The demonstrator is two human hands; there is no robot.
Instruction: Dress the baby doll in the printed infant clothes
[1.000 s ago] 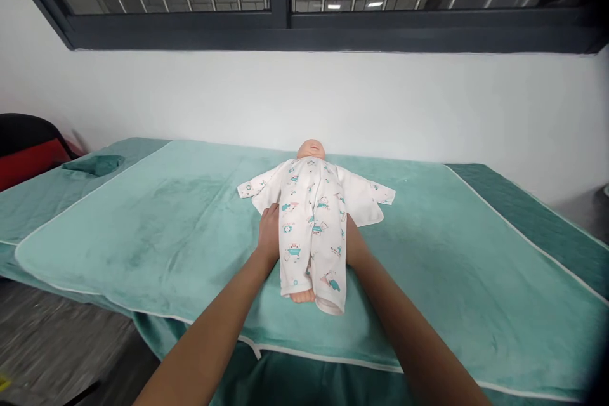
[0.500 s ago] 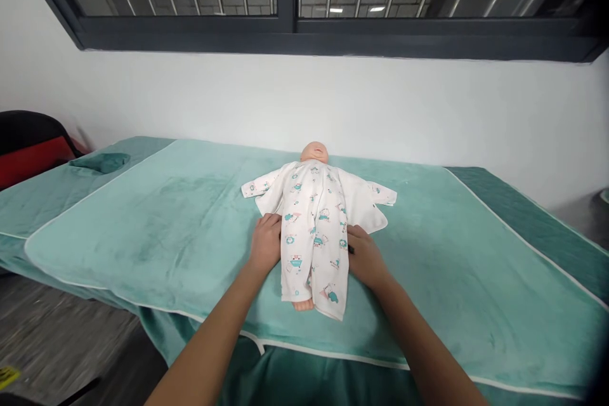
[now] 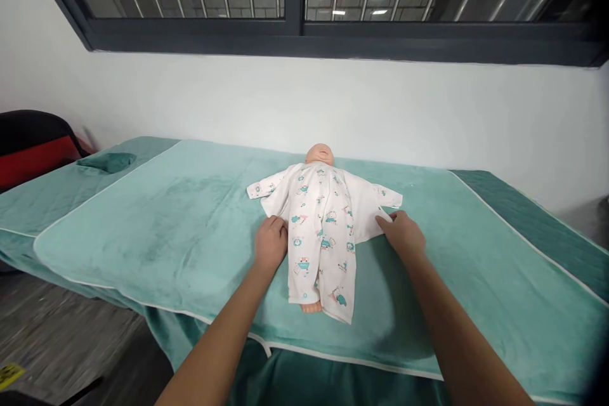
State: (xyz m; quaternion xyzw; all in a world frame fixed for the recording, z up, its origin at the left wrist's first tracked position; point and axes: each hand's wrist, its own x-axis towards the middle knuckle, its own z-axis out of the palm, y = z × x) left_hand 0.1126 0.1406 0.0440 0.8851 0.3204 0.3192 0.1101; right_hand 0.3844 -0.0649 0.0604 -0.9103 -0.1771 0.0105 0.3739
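A baby doll (image 3: 320,153) lies on its back, head toward the wall, dressed in a white baby outfit (image 3: 323,235) with small teal and pink prints. Its sleeves spread to both sides, and one foot (image 3: 311,307) shows below a trouser leg. My right hand (image 3: 403,233) pinches the outer corner of the garment's loose white front flap (image 3: 366,212), pulled out to the right. Beside the doll's hip, my left hand (image 3: 271,241) is closed against the garment's left edge. Its fingertips are partly hidden, so what they grip cannot be made out.
A light green plush blanket (image 3: 166,222) with white piping covers the bed, over a darker green cover (image 3: 533,222). A white wall (image 3: 214,95) and dark-framed window (image 3: 295,35) stand behind. At left are a red-and-black chair (image 3: 38,152) and a face-hole opening (image 3: 107,162).
My right hand has moved from the doll's side outward to the right and taken hold of the flap's corner. My left hand stays by the hip. The view has shifted slightly.
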